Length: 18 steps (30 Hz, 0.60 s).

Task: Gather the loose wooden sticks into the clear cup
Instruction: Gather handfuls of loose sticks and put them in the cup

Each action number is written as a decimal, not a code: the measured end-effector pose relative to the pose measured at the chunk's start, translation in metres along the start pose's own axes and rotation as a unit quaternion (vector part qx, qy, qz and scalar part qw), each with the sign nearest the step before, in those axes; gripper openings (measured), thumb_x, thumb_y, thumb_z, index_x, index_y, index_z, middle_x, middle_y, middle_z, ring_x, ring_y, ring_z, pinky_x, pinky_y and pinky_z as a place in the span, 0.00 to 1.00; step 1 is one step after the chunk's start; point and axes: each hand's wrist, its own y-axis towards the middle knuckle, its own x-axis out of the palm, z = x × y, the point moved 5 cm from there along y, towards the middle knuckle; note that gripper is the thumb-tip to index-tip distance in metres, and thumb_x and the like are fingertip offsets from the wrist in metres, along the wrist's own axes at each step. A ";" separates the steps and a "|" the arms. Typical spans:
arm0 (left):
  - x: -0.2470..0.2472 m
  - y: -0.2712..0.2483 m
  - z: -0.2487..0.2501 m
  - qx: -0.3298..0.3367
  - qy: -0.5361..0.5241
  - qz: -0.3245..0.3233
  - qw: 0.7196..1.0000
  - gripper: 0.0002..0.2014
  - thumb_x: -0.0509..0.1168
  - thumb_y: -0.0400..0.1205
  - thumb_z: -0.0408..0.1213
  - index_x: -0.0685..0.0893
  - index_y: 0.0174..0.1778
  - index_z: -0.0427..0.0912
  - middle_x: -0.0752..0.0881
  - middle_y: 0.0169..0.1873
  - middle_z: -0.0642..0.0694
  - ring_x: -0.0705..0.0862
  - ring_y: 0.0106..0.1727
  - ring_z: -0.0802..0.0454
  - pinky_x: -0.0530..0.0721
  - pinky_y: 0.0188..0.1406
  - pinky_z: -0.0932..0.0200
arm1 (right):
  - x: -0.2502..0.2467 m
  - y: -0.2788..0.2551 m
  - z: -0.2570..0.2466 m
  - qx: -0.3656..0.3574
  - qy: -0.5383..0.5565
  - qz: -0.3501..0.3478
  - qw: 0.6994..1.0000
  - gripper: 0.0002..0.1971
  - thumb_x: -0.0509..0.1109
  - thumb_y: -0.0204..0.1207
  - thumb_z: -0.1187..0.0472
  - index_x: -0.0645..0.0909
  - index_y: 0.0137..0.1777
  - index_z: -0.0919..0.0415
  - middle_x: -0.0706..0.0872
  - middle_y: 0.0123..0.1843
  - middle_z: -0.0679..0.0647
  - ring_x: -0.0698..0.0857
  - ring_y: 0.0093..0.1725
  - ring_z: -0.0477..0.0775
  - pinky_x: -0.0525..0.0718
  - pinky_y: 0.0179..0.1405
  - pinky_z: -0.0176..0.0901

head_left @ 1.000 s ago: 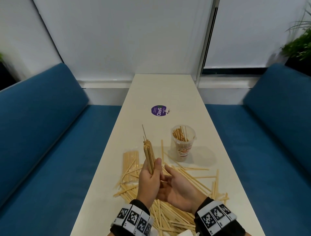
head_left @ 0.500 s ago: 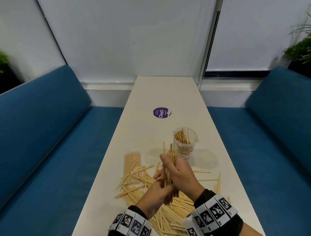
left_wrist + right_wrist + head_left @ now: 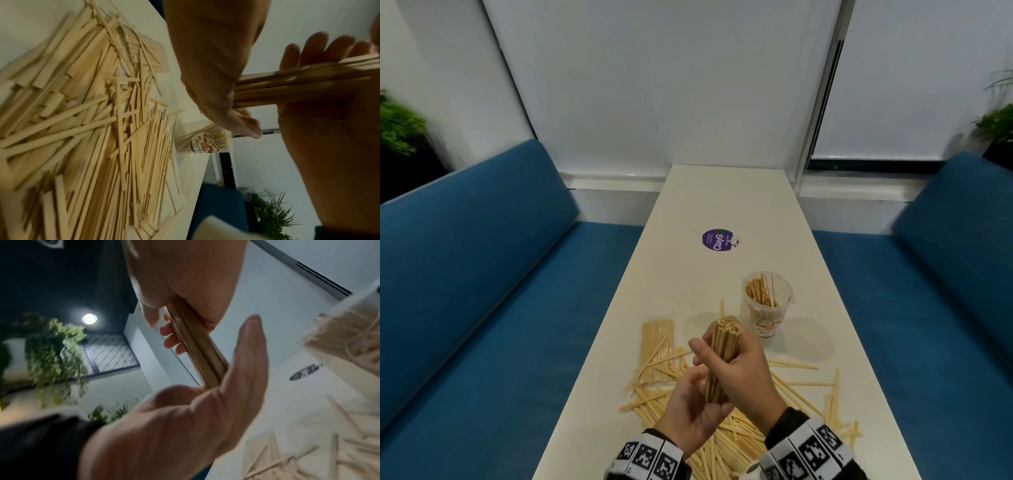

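Both hands hold one bundle of wooden sticks (image 3: 723, 356) upright above the table, just left of and nearer than the clear cup (image 3: 768, 310). My right hand (image 3: 738, 365) wraps the bundle's upper half with its thumb on the left side. My left hand (image 3: 697, 409) grips the lower end. The stick tops are level. Several sticks stand in the cup. Loose sticks (image 3: 726, 442) lie scattered under and around my hands. The left wrist view shows the bundle (image 3: 304, 82) across the left fingers (image 3: 308, 48). In the right wrist view the bundle (image 3: 197, 345) runs from palm to left hand.
A neat stack of sticks (image 3: 657, 339) lies left of the pile. A purple round sticker (image 3: 717, 240) marks the long white table (image 3: 722, 192) farther off. Blue benches (image 3: 482, 291) flank both long edges. Plants stand in the far corners.
A second ago my left hand alone held the bundle up while the right lay open. The right hand has since closed round it, and the one protruding stick is level with the rest.
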 end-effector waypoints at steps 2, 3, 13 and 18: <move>0.000 -0.001 -0.002 0.001 0.001 -0.002 1.000 0.17 0.54 0.83 0.35 0.81 0.53 0.23 0.87 0.40 0.25 0.89 0.37 0.34 0.88 0.37 0.41 | 0.001 0.001 0.002 0.018 0.023 -0.003 1.000 0.11 0.78 0.69 0.59 0.76 0.37 0.58 0.81 0.29 0.50 0.84 0.32 0.53 0.85 0.36 0.40; 0.003 -0.002 -0.003 0.003 0.002 -0.008 1.000 0.18 0.53 0.84 0.36 0.82 0.51 0.23 0.87 0.39 0.26 0.89 0.37 0.34 0.88 0.36 0.41 | 0.003 0.001 0.002 0.029 0.037 -0.003 0.999 0.12 0.78 0.69 0.59 0.75 0.35 0.57 0.79 0.28 0.51 0.82 0.30 0.53 0.83 0.34 0.40; -0.004 -0.003 0.007 0.097 0.495 -0.092 0.859 0.36 0.55 0.65 0.76 0.80 0.59 0.55 0.87 0.50 0.50 0.85 0.53 0.52 0.84 0.55 0.57 | -0.015 0.007 0.004 0.084 0.103 0.046 0.990 0.23 0.64 0.74 0.47 0.73 0.20 0.57 0.74 0.18 0.54 0.78 0.22 0.54 0.80 0.32 0.47; 0.010 -0.003 0.003 0.163 0.633 -0.112 0.749 0.17 0.66 0.77 0.57 0.76 0.52 0.48 0.77 0.31 0.53 0.74 0.29 0.61 0.73 0.34 0.64 | -0.018 0.003 0.010 0.094 0.087 0.034 0.991 0.19 0.66 0.72 0.46 0.76 0.33 0.63 0.80 0.25 0.55 0.84 0.34 0.52 0.82 0.44 0.39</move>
